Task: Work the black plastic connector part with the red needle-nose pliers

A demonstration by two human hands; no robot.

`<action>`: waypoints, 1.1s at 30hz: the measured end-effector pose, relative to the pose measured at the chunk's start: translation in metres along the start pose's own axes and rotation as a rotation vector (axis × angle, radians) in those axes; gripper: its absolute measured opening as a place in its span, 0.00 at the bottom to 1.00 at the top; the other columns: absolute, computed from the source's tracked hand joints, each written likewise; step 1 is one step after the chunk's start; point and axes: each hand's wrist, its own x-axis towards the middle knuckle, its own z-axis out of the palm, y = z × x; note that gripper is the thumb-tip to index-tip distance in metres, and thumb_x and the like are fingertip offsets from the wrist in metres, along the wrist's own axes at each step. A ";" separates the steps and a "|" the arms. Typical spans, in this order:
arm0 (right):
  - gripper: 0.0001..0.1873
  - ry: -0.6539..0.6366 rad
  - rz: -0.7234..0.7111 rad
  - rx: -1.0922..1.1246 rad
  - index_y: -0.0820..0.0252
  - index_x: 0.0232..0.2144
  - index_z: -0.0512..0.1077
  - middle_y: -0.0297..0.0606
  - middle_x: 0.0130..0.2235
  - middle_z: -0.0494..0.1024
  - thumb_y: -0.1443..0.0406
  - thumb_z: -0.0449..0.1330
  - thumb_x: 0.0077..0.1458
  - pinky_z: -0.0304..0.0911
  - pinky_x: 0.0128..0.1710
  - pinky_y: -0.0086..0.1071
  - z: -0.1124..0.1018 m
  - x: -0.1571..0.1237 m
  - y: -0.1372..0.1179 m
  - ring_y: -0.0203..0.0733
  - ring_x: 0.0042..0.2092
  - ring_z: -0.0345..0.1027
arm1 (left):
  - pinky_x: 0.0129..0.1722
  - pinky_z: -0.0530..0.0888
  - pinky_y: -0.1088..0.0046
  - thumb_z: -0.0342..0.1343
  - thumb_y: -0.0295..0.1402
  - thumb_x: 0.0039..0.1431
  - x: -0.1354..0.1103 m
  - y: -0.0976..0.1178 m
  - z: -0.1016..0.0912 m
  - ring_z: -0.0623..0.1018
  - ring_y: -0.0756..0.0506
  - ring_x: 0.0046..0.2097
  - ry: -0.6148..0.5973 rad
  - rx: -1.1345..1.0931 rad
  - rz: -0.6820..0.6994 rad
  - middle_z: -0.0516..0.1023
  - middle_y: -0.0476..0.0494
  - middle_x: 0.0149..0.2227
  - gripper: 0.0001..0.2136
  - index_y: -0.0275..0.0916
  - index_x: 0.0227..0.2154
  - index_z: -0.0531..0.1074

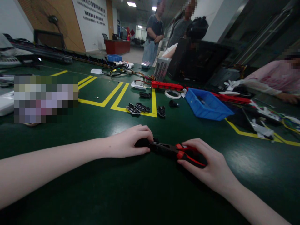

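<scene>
My right hand [206, 159] is closed around the red and black handles of long-nose pliers [165, 147]. Their jaws point left and meet a small black part [142, 142] in my left hand [131, 140]. Fingers and thumb of the left hand wrap that part, so most of it is hidden and its kind does not show. Beyond the hands, several black plastic pieces [133, 108] lie on the green tabletop [98, 193], around a yellow-taped rectangle. A short black cylinder-like piece [173, 103] rests to their right.
A blue bin [208, 104] stands at the right behind the pliers. Red strips [167, 85], cables [126, 70] and a metal box [161, 68] line the far side. People [154, 31] stand across the table; another person [276, 78] leans in at the right.
</scene>
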 end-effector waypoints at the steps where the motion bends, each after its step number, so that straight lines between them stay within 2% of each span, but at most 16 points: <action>1: 0.16 -0.001 0.003 0.004 0.54 0.44 0.69 0.38 0.44 0.74 0.57 0.62 0.55 0.71 0.39 0.36 0.000 0.000 0.001 0.44 0.42 0.72 | 0.51 0.70 0.63 0.58 0.29 0.61 0.000 -0.001 0.000 0.72 0.43 0.50 0.004 -0.004 0.004 0.71 0.42 0.49 0.07 0.38 0.42 0.71; 8: 0.18 -0.043 0.009 0.011 0.53 0.47 0.68 0.39 0.46 0.74 0.56 0.62 0.56 0.71 0.42 0.37 0.001 0.000 0.003 0.44 0.44 0.72 | 0.50 0.70 0.64 0.58 0.28 0.61 0.001 0.000 0.001 0.72 0.43 0.50 0.006 0.021 0.009 0.71 0.42 0.48 0.07 0.37 0.42 0.70; 19: 0.17 0.034 -0.054 -0.006 0.53 0.47 0.70 0.39 0.45 0.74 0.58 0.62 0.56 0.71 0.40 0.35 0.001 0.000 0.001 0.43 0.44 0.72 | 0.48 0.70 0.64 0.58 0.29 0.61 0.002 -0.001 0.003 0.72 0.43 0.49 0.012 0.054 0.013 0.71 0.42 0.47 0.06 0.38 0.41 0.70; 33: 0.16 0.012 -0.024 0.022 0.53 0.46 0.70 0.39 0.45 0.74 0.57 0.62 0.55 0.71 0.40 0.36 0.002 0.001 0.001 0.44 0.43 0.72 | 0.49 0.70 0.65 0.58 0.30 0.61 0.002 -0.001 0.002 0.71 0.43 0.49 0.006 0.050 0.015 0.70 0.43 0.47 0.06 0.39 0.41 0.70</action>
